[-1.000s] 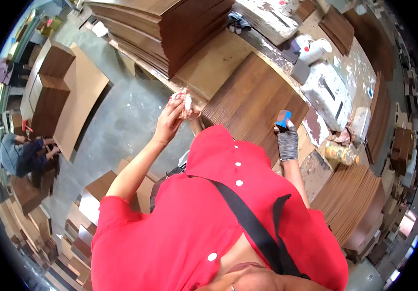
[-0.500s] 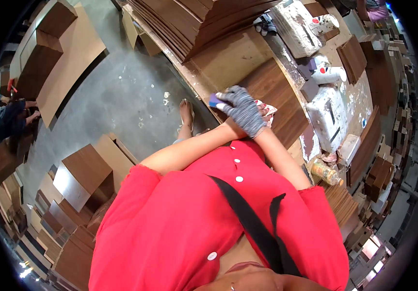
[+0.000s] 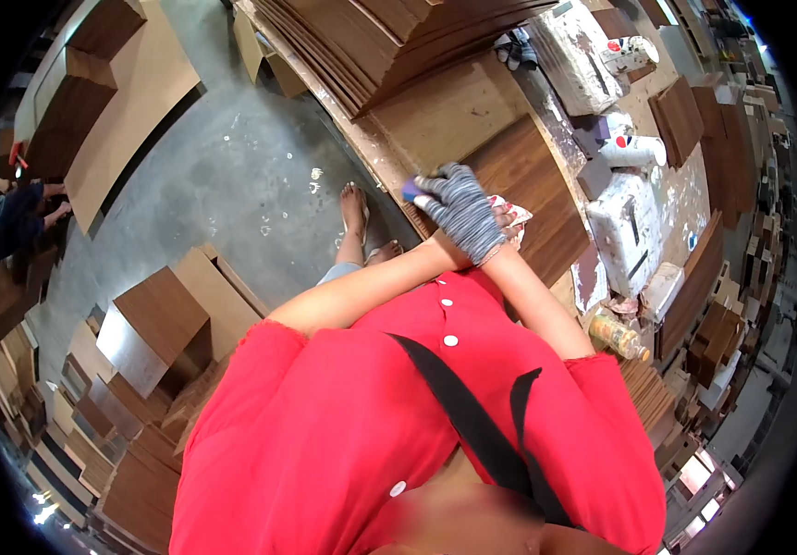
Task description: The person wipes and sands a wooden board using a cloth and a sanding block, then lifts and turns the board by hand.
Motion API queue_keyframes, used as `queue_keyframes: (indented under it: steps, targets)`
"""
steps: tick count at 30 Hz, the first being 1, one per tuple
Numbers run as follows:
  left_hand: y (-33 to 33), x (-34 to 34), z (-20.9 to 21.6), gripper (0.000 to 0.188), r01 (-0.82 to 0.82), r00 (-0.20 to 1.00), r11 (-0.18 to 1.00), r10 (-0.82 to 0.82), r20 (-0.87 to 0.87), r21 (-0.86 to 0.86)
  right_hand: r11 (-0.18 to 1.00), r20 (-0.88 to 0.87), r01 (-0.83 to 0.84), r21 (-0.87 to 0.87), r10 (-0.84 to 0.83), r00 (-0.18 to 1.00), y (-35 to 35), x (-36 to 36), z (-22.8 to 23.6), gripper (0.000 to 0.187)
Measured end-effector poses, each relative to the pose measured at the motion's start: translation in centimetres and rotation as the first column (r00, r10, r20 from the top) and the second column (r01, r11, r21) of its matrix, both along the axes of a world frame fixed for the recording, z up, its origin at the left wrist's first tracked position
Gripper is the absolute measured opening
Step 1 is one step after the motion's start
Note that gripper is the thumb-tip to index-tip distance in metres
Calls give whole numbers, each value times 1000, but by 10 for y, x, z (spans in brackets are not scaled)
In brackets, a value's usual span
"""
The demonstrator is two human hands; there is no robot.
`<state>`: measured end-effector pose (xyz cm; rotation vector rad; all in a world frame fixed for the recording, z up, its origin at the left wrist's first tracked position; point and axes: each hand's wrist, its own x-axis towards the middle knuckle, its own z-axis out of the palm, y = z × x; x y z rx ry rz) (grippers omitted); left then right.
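Observation:
My forearms cross over the near edge of the workbench. My right hand (image 3: 461, 211), in a grey knitted glove, grips a small purple block (image 3: 411, 189) at the bench's left edge. Beneath it passes my bare left hand (image 3: 507, 220), its fingers around a crumpled white-and-red cloth or wrapper (image 3: 521, 215); the glove hides most of this hand. Both are over a dark brown wood-grain panel (image 3: 542, 171) lying flat on the bench.
A tall stack of brown panels (image 3: 352, 46) stands at the bench's far end. To the right are paint-spattered white containers (image 3: 622, 231), white cups (image 3: 634, 151) and a bottle (image 3: 619, 335). Another person (image 3: 10, 217) works at far left, beside large boards (image 3: 130, 120). Cabinet boxes (image 3: 160, 319) stand lower left.
The view has shifted slightly. My gloved hand with the purple block stays near the same spot on the bench, and the cloth stays under my left hand.

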<state>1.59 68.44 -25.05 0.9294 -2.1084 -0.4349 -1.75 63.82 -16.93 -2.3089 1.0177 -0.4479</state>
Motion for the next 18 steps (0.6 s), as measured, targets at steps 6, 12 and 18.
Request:
queue_keyframes:
  steps: [6,12,18]
  targets:
    - [3,2,-2,44,124,980,960,-79,-182,252,999,-53,22,-38,-24,998,-12,-14,-5,34]
    - [2,14,32,55,172,977,867,-88,-196,467,999,-113,50,-10,-51,992,-41,-20,5,32]
    - [-4,-12,-12,42,48,998,994,-51,26,96,993,-66,-116,-5,116,991,18,6,-4,34]
